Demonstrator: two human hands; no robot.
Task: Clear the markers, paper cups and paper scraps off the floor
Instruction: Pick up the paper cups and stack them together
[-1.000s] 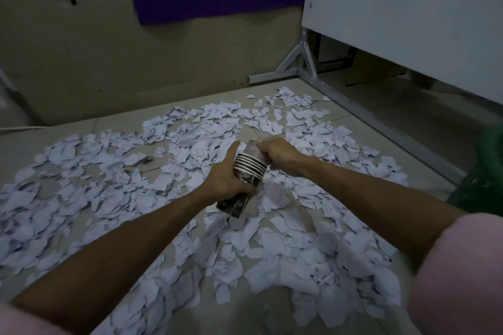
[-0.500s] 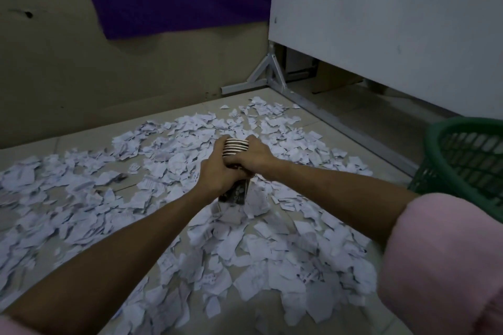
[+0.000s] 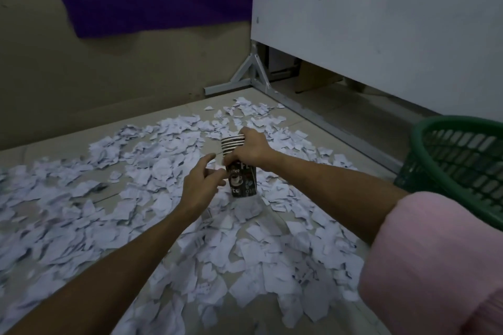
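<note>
right hand: wrapped round the nested cup stack, ready for the green basket
left hand: fingers loose, probably off the cups

You are viewing a dim, underexposed picture with a cool blue-grey cast. Light is soft and even; its source cannot be determined. Shadows are faint, and the darkest area lies under the white board at upper right. No glare is visible. The paper scraps at the left edge are smeared by motion blur, while those near the centre are sharper. The pink sleeve at lower right is close to the lens and soft. Wide-angle distortion bends the green basket and stretches the forearms toward the corners.
</note>
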